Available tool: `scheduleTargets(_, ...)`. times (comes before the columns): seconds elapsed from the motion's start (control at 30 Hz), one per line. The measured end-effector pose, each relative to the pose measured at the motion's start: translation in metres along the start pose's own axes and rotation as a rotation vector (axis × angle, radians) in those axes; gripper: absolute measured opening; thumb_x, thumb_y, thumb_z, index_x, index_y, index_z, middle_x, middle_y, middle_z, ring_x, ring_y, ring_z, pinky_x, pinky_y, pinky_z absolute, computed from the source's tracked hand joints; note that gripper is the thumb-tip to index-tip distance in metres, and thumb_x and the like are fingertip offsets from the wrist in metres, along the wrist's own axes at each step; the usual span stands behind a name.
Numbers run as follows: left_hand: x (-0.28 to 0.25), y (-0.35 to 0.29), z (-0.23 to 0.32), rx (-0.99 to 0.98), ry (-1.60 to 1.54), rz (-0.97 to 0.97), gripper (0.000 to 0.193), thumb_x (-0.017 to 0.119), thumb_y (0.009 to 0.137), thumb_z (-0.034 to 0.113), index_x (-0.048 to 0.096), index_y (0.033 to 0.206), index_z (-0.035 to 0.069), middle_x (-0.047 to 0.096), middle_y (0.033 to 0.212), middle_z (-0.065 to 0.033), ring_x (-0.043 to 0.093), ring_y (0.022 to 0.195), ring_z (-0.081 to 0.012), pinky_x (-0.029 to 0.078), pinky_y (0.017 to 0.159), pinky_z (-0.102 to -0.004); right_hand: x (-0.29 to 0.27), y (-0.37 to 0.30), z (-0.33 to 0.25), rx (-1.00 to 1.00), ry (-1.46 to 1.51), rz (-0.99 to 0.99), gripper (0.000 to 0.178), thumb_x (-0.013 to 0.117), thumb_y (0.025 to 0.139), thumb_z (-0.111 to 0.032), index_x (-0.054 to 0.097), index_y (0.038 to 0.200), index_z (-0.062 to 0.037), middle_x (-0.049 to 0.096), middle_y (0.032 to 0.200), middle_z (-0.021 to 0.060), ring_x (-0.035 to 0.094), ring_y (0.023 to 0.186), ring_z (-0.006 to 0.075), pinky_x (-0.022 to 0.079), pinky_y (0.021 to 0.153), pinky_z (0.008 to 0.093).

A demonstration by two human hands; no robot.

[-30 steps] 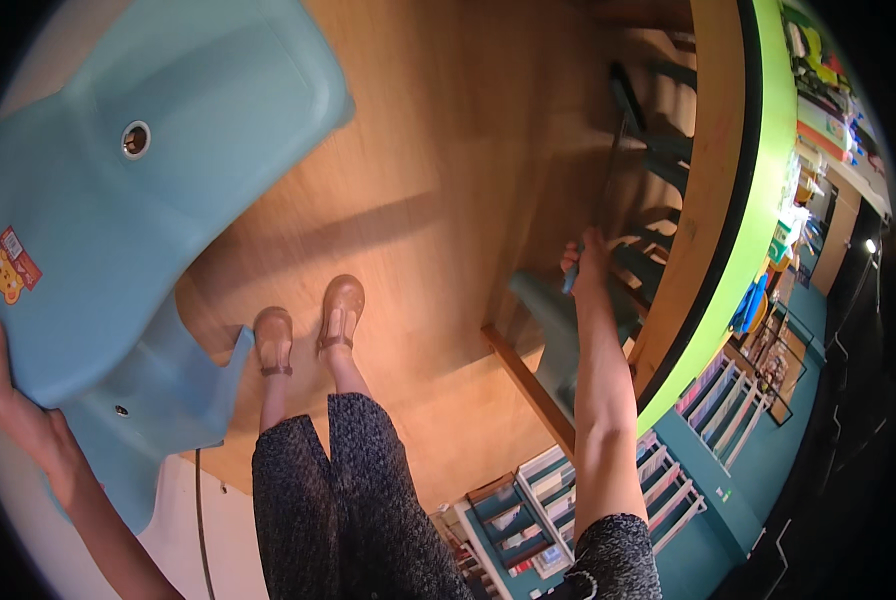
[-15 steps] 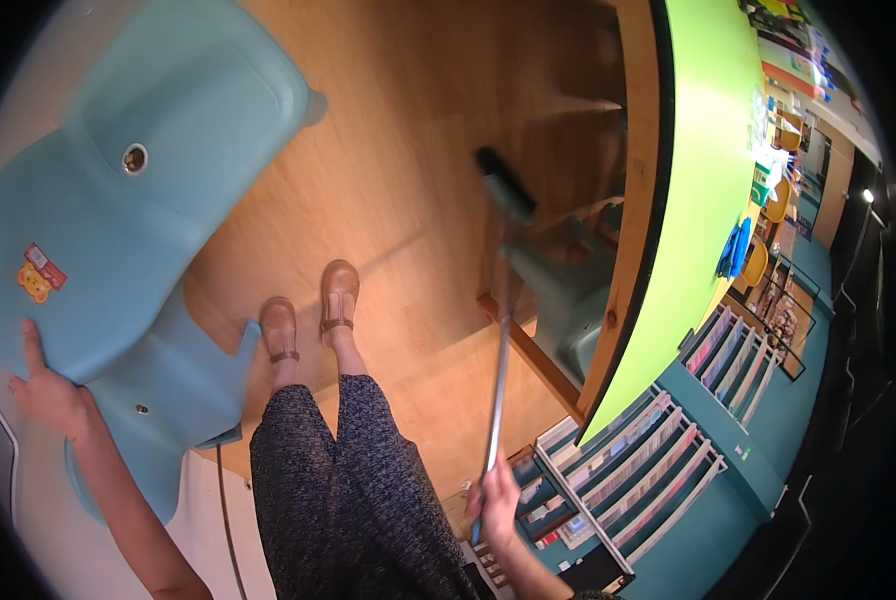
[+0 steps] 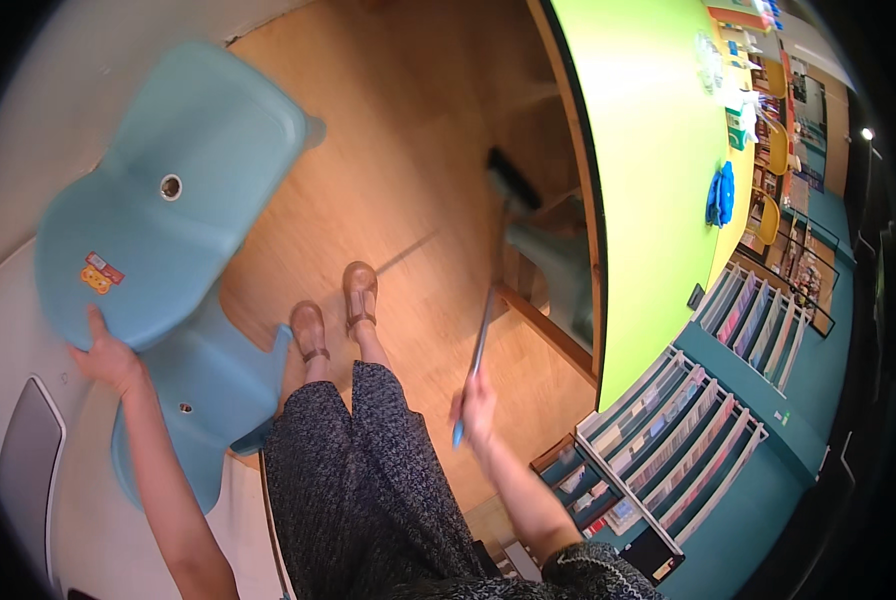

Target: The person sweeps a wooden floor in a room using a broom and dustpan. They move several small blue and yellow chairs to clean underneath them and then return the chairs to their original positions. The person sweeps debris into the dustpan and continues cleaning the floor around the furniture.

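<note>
My left hand holds the edge of a light blue plastic chair. The index finger stretches over its surface, and the other fingers are partly hidden at the edge. A round hole and an orange-and-red sticker mark this chair. Right below it stands a second blue chair. My right hand is closed around the handle of a broom, close to its light blue end. The dark broom head is on or near the wooden floor, in shadow beside the table.
To the right stands a table with a lime green top and a blue crumpled thing on it. A grey-green seat is partly under the table. Display racks line the teal wall. My feet are on the floor between chairs and table.
My right hand has moved up and forward with the broom, whose head shifts slightly. My left hand keeps its place on the chair. The whole view has shifted.
</note>
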State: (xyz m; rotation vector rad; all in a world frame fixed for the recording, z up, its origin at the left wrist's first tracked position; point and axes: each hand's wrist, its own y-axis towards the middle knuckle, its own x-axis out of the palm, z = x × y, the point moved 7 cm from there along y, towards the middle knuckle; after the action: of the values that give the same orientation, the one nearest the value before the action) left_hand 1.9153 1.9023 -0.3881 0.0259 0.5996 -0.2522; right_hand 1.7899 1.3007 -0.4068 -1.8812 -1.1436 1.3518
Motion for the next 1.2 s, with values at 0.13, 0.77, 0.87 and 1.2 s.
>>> scheduleTargets(0.13, 0.001, 0.002, 0.003, 0.032, 0.118, -0.022, 0.037, 0.067, 0.082, 0.013, 0.057, 0.111, -0.008, 0.063, 0.107, -0.0158, 0.061, 0.088, -0.0236, 0.049, 0.080, -0.0349, -0.029, -0.163, 0.047, 0.285, -0.012, -0.082, 0.048, 0.039, 0.099, -0.024, 0.026, 0.145, -0.0206, 0.041, 0.049, 0.0009, 0.040, 0.036, 0.0118, 0.033, 0.033, 0.0266)
scheduleTargets(0.77, 0.002, 0.003, 0.001, 0.080, 0.216, 0.049, 0.038, 0.071, 0.076, 0.016, 0.060, 0.104, -0.007, 0.066, 0.100, -0.0174, 0.062, 0.087, -0.0299, 0.047, 0.082, -0.0386, 0.074, 0.075, -0.206, -0.546, -0.474, -0.108, 0.046, 0.042, 0.097, -0.022, 0.035, 0.142, -0.0158, 0.051, 0.062, 0.0090, 0.049, 0.051, 0.0149, 0.044, 0.050, 0.0302)
scheduleTargets(0.87, 0.004, 0.000, 0.015, 0.065, 0.245, 0.011, 0.035, 0.070, 0.077, 0.014, 0.061, 0.102, -0.007, 0.067, 0.099, -0.0165, 0.063, 0.087, -0.0288, 0.047, 0.082, -0.0378, 0.032, 0.045, -0.149, -0.848, -0.672, -0.121, 0.047, 0.043, 0.096, -0.017, 0.034, 0.141, -0.0124, 0.060, 0.106, 0.0211, 0.061, 0.091, 0.0284, 0.049, 0.079, 0.0357)
scheduleTargets(1.2, 0.005, 0.014, -0.021, -0.158, 0.105, -0.198, 0.040, 0.072, 0.076, 0.017, 0.062, 0.108, -0.002, 0.066, 0.104, -0.0126, 0.064, 0.089, -0.0251, 0.050, 0.079, -0.0390, -0.181, -0.147, 0.063, -0.402, -0.918, -0.112, 0.046, 0.047, 0.093, -0.013, 0.040, 0.138, -0.0104, 0.058, 0.069, 0.0159, 0.057, 0.058, 0.0259, 0.046, 0.055, 0.0370)
